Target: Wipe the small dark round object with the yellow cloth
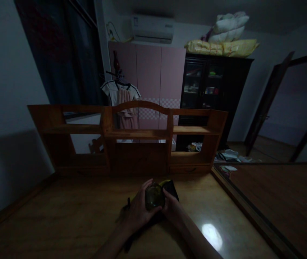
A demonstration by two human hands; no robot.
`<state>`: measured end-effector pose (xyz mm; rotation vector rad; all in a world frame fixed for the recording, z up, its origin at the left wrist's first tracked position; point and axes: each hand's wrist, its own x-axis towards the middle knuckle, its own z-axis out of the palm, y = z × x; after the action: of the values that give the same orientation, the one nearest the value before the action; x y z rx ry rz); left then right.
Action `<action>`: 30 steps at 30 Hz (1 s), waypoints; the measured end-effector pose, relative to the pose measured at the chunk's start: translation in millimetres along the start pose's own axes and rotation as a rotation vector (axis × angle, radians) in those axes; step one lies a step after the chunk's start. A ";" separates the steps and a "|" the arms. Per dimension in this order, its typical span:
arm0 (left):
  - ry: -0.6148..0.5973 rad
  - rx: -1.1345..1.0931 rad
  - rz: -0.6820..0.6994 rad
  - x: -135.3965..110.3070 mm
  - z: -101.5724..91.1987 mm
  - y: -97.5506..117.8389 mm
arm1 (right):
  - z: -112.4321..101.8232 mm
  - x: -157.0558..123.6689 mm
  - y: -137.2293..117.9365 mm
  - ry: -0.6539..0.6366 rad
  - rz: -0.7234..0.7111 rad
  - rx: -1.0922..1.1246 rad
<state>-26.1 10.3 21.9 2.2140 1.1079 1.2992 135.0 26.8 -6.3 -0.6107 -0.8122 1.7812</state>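
Head view. Both your hands are closed around one round, glassy, dark-greenish object (153,197), held between them over the near-middle part of the wooden desk (62,219). Your left hand (139,208) cups its left side: fingertips curl over the far upper edge, and the thumb lies across the near lower edge, pointing right. Your right hand (172,204) presses the right side, with a digit laid against the glass; its remaining fingers are mostly hidden. Your forearms enter from the near edge and converge, the left slanting right, the right slanting left. Below and behind the hands lies a dark item with a yellow edge (173,189), flat on the desk; contact between it and the glassy object: cannot tell. At the far side stands a wooden shelf unit (137,158). Lighting dim; a bright reflection sits right of your right forearm.
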 end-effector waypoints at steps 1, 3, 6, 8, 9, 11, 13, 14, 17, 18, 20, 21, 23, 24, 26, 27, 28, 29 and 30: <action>-0.005 0.009 -0.009 0.0 0.2 0.0 | -1.1 0.4 0.6 0.021 -0.016 -0.004; -0.006 0.040 -0.030 0.1 1.2 0.1 | -2.4 0.0 0.5 0.060 -0.072 -0.019; 0.022 0.097 -0.043 -0.4 2.7 0.3 | 0.1 -3.6 -3.8 0.056 -0.172 -0.071; 0.032 0.108 -0.044 -1.0 2.8 0.5 | 3.8 -7.2 -7.9 0.009 -0.215 -0.097; 0.035 0.107 -0.045 -1.3 2.5 0.6 | 5.6 -8.9 -9.8 -0.012 -0.228 -0.102; 0.039 0.100 -0.054 -1.9 2.0 0.4 | 8.7 -11.6 -12.5 -0.036 -0.240 -0.113; 0.054 0.090 -0.071 -2.2 1.7 -0.3 | 10.6 -13.2 -13.9 -0.044 -0.229 -0.137; 0.058 0.084 -0.081 -2.2 1.8 -0.8 | 11.2 -13.5 -14.3 -0.049 -0.222 -0.146; 0.077 0.082 -0.097 -2.0 1.9 -2.0 | 13.3 -13.6 -15.9 -0.060 -0.220 -0.149; 0.084 0.088 -0.104 -2.0 1.8 -2.1 | 14.2 -13.4 -16.7 -0.056 -0.226 -0.149; 0.096 0.107 -0.123 -2.1 1.5 -2.2 | 16.4 -12.5 -18.7 -0.024 -0.248 -0.160; 0.099 0.118 -0.132 -2.3 1.4 -2.4 | 17.4 -11.7 -19.7 0.000 -0.262 -0.167; 0.104 0.144 -0.149 -2.5 1.9 -3.3 | 18.5 -9.7 -21.0 0.049 -0.299 -0.167; 0.113 0.159 -0.153 -2.6 2.5 -4.3 | 18.4 -8.5 -21.2 0.068 -0.317 -0.161; 0.131 0.188 -0.154 -2.2 4.3 -7.0 | 16.6 -6.2 -20.5 0.099 -0.339 -0.167; 0.140 0.200 -0.147 -1.8 5.2 -8.6 | 14.8 -5.3 -19.6 0.117 -0.343 -0.192; 0.145 0.210 -0.132 -1.4 6.1 -10.2 | 12.5 -4.8 -18.3 0.142 -0.339 -0.237; 0.145 0.217 -0.110 -1.0 6.8 -11.6 | 9.6 -4.8 -16.3 0.174 -0.338 -0.300; 0.136 0.220 -0.083 -0.8 7.3 -12.7 | 6.3 -5.3 -13.7 0.208 -0.342 -0.380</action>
<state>-25.9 18.5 9.7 2.2304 1.4408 1.3676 140.4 23.5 8.4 -0.8331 -1.0493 1.2395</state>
